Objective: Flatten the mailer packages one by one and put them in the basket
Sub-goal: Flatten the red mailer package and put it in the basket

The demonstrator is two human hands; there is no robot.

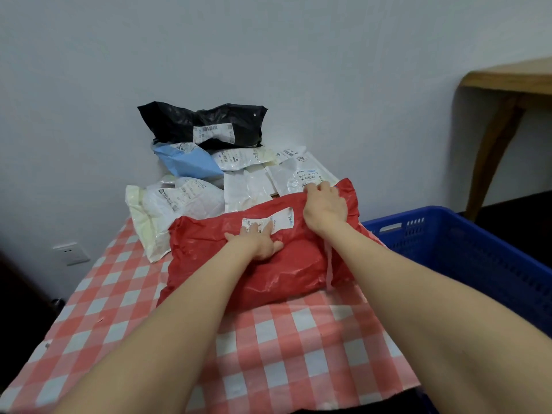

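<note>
A socket (71,253) is sitting on the wall at far left. On the checked cloth (119,294), a pile (191,192) of mailers is leaning against the wall, with a black mailer (179,124) on top. In front of it, the red mailer (239,270) is lying bulging on the cloth. The left hand (260,242) is pressing flat on it beside its label (280,221), fingers straight. The right hand (324,206) is curling its fingers over the far edge, gripping it. The basket (466,249) is standing just right of the cloth.
</note>
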